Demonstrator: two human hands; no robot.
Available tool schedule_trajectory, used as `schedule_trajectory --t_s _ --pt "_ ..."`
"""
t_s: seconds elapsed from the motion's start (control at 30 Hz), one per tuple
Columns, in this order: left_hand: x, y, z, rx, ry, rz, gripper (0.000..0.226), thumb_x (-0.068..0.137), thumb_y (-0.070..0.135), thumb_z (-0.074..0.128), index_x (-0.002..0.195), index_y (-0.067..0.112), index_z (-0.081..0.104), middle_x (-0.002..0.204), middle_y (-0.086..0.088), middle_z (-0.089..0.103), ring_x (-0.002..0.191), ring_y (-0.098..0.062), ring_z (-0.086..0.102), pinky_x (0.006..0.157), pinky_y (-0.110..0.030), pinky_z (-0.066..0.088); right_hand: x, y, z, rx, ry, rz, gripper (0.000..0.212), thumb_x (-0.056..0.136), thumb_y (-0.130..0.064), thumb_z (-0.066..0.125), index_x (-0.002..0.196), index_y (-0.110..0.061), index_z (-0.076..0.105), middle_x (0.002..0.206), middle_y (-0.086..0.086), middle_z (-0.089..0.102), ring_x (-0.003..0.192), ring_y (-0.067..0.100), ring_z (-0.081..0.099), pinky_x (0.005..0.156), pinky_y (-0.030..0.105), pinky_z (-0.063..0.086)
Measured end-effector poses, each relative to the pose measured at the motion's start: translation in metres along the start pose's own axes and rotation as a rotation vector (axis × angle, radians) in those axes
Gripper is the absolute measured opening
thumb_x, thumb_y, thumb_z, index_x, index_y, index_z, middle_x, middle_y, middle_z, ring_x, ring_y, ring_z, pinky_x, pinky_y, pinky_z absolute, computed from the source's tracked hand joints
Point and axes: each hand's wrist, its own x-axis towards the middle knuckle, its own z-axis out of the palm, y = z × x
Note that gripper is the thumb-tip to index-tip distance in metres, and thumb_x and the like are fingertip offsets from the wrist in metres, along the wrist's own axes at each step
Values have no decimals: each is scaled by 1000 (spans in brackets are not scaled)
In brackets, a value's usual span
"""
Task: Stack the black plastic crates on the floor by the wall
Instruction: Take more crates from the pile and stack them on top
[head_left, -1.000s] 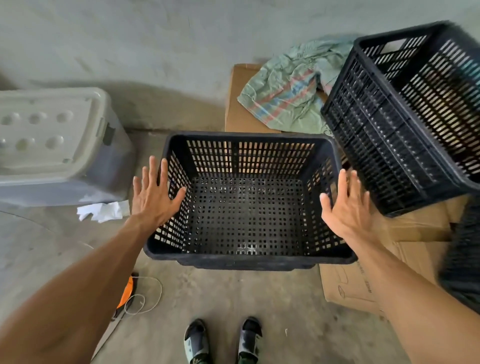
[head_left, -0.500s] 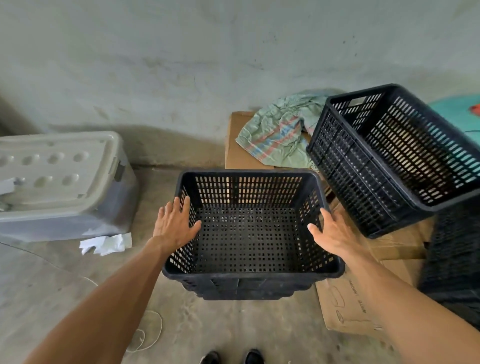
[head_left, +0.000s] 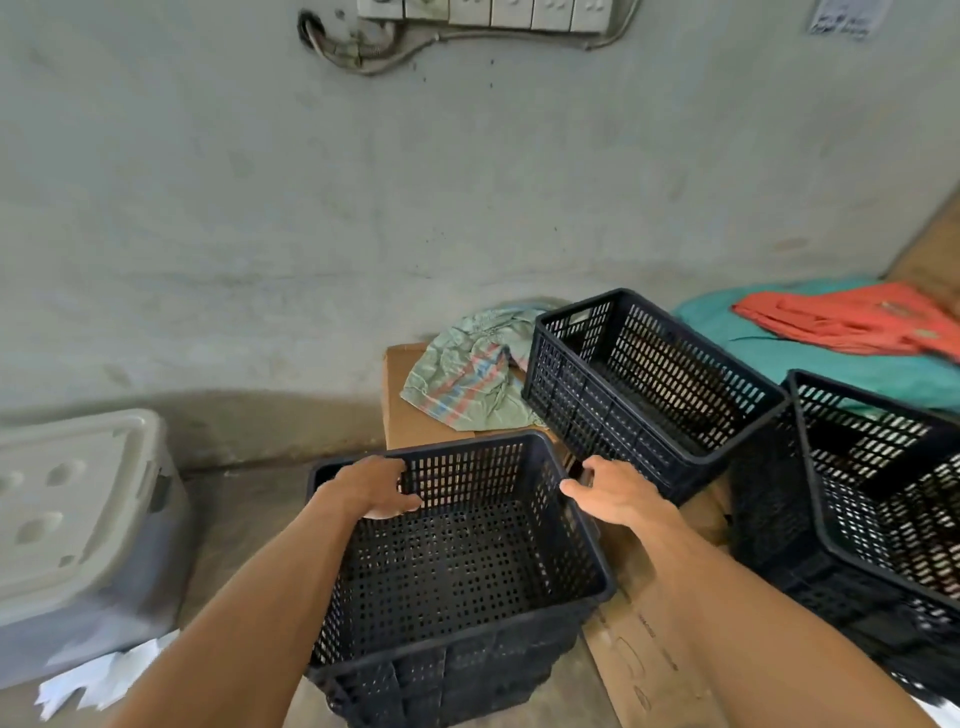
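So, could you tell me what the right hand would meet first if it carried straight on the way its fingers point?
Probably the tilted black crate on the cardboard: the right hand, at the stacked crate's right rim, points up and away toward it. Depth is unclear.

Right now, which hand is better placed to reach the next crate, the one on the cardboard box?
The right hand. It sits at the right rim of the front crate, next to the crate on the cardboard box. The left hand is at the far-left corner, farther away.
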Motion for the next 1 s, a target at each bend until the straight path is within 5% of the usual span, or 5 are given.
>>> schedule_trajectory --t_s 0.27,0.57,0.8,0.9,1.0 --pt "52 79 -67 84 107 153 76 84 59 62 148 21 43 151 -4 47 135 -26 47 108 -43 42 9 44 -54 84 162 69 75 89 -66 46 151 -23 37 152 8 42 138 30 42 109 46 37" --pt "184 223 -83 209 182 347 75 92 56 57 153 19 33 152 -12 42 136 -31 44 107 -47 39 113 173 -100 139 258 294 75 89 -65 45 149 -21 35 149 16 37 134 37 42 106 49 40" --pt "289 315 -60 355 153 546 88 90 66 51 159 25 14 161 -10 25 147 -30 23 121 -47 19 204 242 -81 298 252 517 101 89 -67 49 158 -21 -8 159 21 17 136 39 40 106 47 40" --pt "316 329 -54 482 59 617 83 88 71 49 157 32 23 157 -9 33 146 -28 26 121 -49 14 232 247 -64 389 200 585 111 89 -58 57 153 -22 -28 149 23 39 122 37 55 101 46 45" --pt "330 329 -50 574 52 659 64 92 68 45 143 30 49 139 -3 55 134 -23 43 118 -47 21 249 243 -48 563 260 606 122 88 -32 66 143 -33 -42 113 19 65 91 35 66 84 45 57"
